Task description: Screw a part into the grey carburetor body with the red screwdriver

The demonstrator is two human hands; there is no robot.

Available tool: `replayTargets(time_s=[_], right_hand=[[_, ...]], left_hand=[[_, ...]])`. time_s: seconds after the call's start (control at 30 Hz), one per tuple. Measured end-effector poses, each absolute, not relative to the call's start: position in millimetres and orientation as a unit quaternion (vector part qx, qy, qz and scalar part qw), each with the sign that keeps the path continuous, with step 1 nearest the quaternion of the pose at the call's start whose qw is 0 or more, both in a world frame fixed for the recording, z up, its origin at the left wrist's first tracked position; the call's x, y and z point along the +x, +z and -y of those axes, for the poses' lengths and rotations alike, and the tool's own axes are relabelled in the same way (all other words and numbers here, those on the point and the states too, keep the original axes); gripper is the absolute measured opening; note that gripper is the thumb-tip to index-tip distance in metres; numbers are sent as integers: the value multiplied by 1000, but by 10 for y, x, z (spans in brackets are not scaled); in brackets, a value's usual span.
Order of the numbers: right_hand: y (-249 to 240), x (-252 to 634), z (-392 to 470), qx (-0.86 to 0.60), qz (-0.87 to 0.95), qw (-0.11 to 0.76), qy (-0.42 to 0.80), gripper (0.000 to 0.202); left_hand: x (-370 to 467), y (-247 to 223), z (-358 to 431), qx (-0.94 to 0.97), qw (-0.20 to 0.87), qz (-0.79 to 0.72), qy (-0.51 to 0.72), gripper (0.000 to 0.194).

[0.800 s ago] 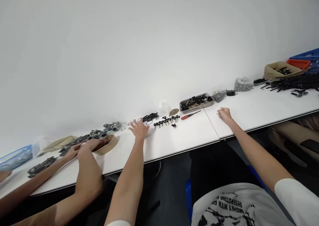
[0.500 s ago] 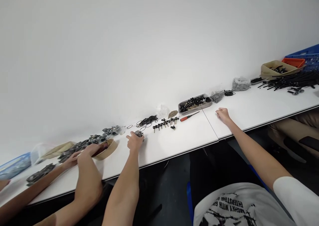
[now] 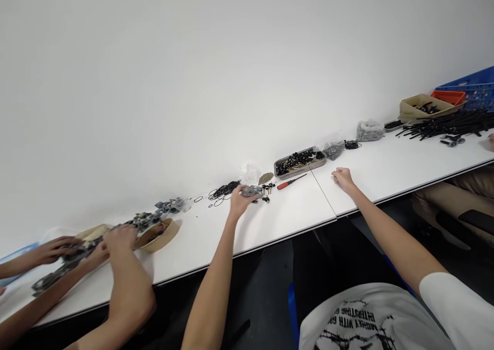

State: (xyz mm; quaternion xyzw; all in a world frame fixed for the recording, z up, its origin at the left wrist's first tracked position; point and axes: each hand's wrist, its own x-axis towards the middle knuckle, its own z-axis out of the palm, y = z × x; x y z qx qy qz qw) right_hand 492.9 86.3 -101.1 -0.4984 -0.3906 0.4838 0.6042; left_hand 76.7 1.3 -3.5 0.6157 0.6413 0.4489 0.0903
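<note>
My left hand [image 3: 240, 200] is closed on a grey moulded part [image 3: 252, 191], held just over the white table. Below and beside it stand small black-topped fittings with brass stems [image 3: 270, 188], some of them hidden by the hand and part. Curled into a fist, my right hand [image 3: 342, 178] rests on the table to the right of the seam; what it holds, if anything, is hidden. Between my hands lies a screwdriver [image 3: 284, 185] with a red handle. Behind it is a metal tray [image 3: 300, 174] of black and brass fittings.
Black rings [image 3: 225, 189], a clear plastic bag [image 3: 250, 172] and a brass pile [image 3: 266, 178] lie along the wall. At left, other people's hands [image 3: 122, 237] work among grey parts near a tan bin [image 3: 170, 237]. Black tubes [image 3: 451, 125] and a blue crate [image 3: 478, 90] are far right.
My left hand has moved right with the grey part, from the bare table to the row of fittings. My right fist has stayed put. Another person's hand at far left has reached into the grey parts.
</note>
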Motion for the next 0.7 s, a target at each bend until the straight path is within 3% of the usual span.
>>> replayTargets(time_s=[0.1,0.17,0.37,0.7], right_hand=[[-993,4940,-855,-503,396,600,479,36],[-981,4940,-843,-505,402,601,472,36],[-974,4932,-834,-517,413,598,452,35],[-982,4960,-858,-514,415,593,460,36]], left_hand=[[1443,-91,39,659,287,-538,440,50],[1860,-162,95,673,355,-486,430,51],[2487,-316,152,700,421,-396,419,54],[2034,-403,96,676,432,-429,415,56]])
